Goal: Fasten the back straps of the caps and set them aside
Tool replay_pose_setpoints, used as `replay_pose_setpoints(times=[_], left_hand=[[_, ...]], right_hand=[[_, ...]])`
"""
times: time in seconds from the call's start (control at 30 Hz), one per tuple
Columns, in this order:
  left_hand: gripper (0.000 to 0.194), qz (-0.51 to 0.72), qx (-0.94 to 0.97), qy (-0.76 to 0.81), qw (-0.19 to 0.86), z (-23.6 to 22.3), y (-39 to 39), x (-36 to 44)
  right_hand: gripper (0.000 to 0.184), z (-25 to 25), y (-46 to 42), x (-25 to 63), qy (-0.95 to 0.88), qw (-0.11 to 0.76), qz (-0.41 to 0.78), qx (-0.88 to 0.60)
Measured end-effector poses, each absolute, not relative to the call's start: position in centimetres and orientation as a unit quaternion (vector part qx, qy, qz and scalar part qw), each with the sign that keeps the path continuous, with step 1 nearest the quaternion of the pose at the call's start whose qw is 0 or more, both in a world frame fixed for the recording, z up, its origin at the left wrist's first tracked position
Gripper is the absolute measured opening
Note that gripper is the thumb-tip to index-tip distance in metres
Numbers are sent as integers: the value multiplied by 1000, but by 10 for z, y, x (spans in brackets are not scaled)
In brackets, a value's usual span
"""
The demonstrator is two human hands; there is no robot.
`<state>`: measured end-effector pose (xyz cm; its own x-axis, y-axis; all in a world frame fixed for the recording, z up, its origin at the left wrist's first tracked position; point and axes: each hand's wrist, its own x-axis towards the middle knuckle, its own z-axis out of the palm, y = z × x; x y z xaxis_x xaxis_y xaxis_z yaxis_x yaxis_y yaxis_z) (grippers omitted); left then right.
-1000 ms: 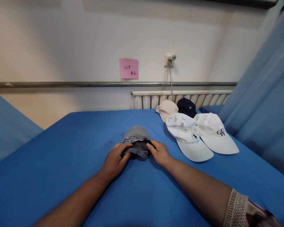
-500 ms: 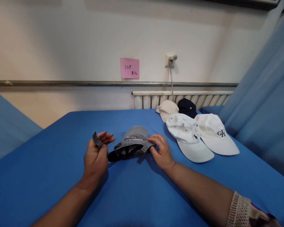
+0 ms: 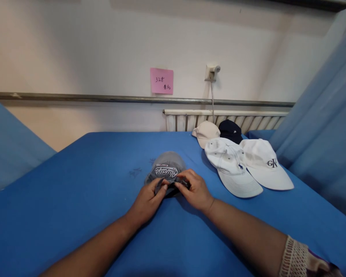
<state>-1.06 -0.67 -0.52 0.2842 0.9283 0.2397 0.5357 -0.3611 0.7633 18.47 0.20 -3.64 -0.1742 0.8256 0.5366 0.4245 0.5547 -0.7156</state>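
A grey cap (image 3: 166, 167) with white lettering lies on the blue table (image 3: 83, 192) in front of me. My left hand (image 3: 146, 202) pinches the near edge of the grey cap, fingers closed on the fabric. Right beside it, my right hand (image 3: 195, 189) grips the same edge, fingertips almost touching the left ones. The part of the cap under my fingers is hidden.
To the right lie two white caps (image 3: 233, 167) (image 3: 265, 163), with a beige cap (image 3: 205, 132) and a dark navy cap (image 3: 230, 130) behind them. Blue curtains (image 3: 325, 115) hang at right. A radiator (image 3: 219, 120) and a pink note (image 3: 161, 80) are on the wall.
My left hand, which was raised away holding a strap end, has come back to the cap's near edge. The cap now shows its lettering, and my hands meet at its edge.
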Motion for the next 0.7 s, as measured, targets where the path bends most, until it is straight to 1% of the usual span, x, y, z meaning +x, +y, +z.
replay_pose_setpoints(times=[0.1,0.17,0.33,0.47,0.5,0.6,0.7], left_hand=[[27,343,736,510,286,-7,2,-12],[29,345,724,521,291,-8,5,-14],[30,327,720,517,328,-10,8,-18],[27,331,719,503,347,-9,7,-18],[26,331,719,499,352,-9,7,-18],[25,330,718,491,366,-7,5,-16],[26,329,715,488,378,-8,4,-15]], right_hand=[[15,-39,3,188,-721,464,200,-475],[10,-40,1,189,-715,465,205,-480],[18,-44,-2,188,-722,496,239,-420],[11,-49,0,184,-712,497,291,-400],[13,-51,1,183,-700,500,317,-399],[29,-55,3,181,-666,510,384,-387],[31,-57,4,181,-664,510,406,-365]])
